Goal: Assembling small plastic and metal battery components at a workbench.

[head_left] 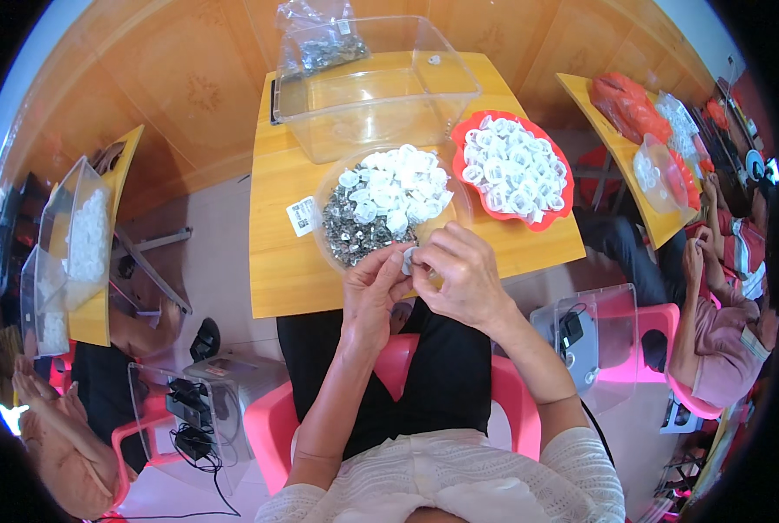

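**A Light Touch for a Small White Piece [409, 260]**

Fingers of the left hand [370, 292] pinch nearly closed on the small white piece, held just in front of the clear bowl [461, 220] on the yellow surface [538, 248]. The right hand's [461, 270] fingers curl in beside it; their grip is hidden. Likely light, stiff plastic, smooth enough to slip, it is best taken by its rim.

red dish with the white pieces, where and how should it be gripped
Probably by the scalloped rim of the red dish, coming from the person's right: that side reaches the edge of the table, leaving room, while its left side crowds the round clear bowl. White pieces fill it, so gripping the near rim too may help keep it level.
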`<action>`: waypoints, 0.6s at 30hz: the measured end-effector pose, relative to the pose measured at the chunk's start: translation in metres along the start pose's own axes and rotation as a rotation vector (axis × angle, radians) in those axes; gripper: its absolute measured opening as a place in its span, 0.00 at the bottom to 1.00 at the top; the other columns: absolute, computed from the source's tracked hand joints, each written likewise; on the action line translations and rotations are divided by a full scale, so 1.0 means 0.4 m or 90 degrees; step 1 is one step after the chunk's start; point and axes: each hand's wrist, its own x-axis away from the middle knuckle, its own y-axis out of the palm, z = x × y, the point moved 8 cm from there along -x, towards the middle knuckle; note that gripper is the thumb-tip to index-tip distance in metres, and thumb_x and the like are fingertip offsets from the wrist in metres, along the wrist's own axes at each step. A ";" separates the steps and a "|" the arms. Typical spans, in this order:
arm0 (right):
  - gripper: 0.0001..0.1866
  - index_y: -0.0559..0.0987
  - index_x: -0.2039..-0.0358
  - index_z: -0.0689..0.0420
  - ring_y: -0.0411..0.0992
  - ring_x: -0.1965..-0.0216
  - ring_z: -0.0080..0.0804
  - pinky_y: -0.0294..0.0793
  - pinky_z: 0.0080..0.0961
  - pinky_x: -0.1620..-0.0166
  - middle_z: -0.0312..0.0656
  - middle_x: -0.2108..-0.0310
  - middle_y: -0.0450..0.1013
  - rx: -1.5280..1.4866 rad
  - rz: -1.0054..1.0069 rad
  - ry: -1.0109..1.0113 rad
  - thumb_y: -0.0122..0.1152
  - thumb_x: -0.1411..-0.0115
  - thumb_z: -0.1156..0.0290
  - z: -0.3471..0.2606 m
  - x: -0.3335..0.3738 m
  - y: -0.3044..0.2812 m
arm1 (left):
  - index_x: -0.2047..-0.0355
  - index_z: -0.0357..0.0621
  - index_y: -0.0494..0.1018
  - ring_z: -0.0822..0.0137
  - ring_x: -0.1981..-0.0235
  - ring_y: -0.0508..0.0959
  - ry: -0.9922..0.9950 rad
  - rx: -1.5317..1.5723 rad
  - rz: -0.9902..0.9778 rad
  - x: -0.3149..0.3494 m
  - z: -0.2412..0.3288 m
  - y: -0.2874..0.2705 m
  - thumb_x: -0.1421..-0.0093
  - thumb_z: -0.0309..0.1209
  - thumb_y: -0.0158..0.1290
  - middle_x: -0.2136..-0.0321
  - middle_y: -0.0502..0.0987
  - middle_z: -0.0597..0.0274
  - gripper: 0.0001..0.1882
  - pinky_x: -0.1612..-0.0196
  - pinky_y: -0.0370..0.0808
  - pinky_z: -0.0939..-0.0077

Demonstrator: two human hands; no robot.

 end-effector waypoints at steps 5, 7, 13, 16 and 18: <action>0.06 0.73 0.82 0.59 0.64 0.78 0.36 0.65 0.29 0.76 0.38 0.82 0.65 0.022 0.035 0.042 0.60 0.63 0.81 0.007 0.008 0.000 | 0.61 0.35 0.73 0.70 0.66 0.77 0.051 -0.001 0.014 -0.003 -0.003 0.002 0.40 0.27 0.49 0.66 0.76 0.57 0.10 0.61 0.77 0.76; 0.05 0.72 0.85 0.57 0.65 0.76 0.35 0.67 0.30 0.74 0.38 0.82 0.65 0.040 0.046 0.065 0.59 0.62 0.78 0.012 0.010 -0.002 | 0.61 0.35 0.74 0.70 0.66 0.77 0.059 -0.023 0.030 -0.004 -0.008 0.000 0.40 0.27 0.49 0.66 0.76 0.57 0.10 0.61 0.77 0.76; 0.09 0.71 0.77 0.59 0.68 0.76 0.38 0.69 0.29 0.73 0.40 0.78 0.66 -0.113 0.069 0.195 0.61 0.61 0.80 0.049 0.009 -0.010 | 0.61 0.35 0.74 0.69 0.64 0.77 0.079 -0.055 0.004 -0.007 0.017 0.014 0.40 0.27 0.49 0.66 0.77 0.56 0.09 0.59 0.76 0.76; 0.13 0.71 0.71 0.61 0.68 0.76 0.28 0.69 0.22 0.72 0.39 0.75 0.66 -0.238 0.015 0.251 0.61 0.59 0.82 0.083 0.022 0.014 | 0.61 0.34 0.73 0.66 0.63 0.77 0.053 -0.031 -0.007 -0.004 0.021 0.019 0.39 0.27 0.47 0.64 0.76 0.55 0.10 0.57 0.76 0.73; 0.13 0.71 0.69 0.61 0.67 0.74 0.22 0.68 0.18 0.70 0.37 0.74 0.67 -0.307 -0.008 0.281 0.61 0.58 0.83 0.095 0.029 0.028 | 0.61 0.34 0.73 0.66 0.62 0.77 0.041 -0.016 -0.012 -0.007 0.017 0.015 0.39 0.26 0.47 0.63 0.76 0.54 0.10 0.56 0.76 0.72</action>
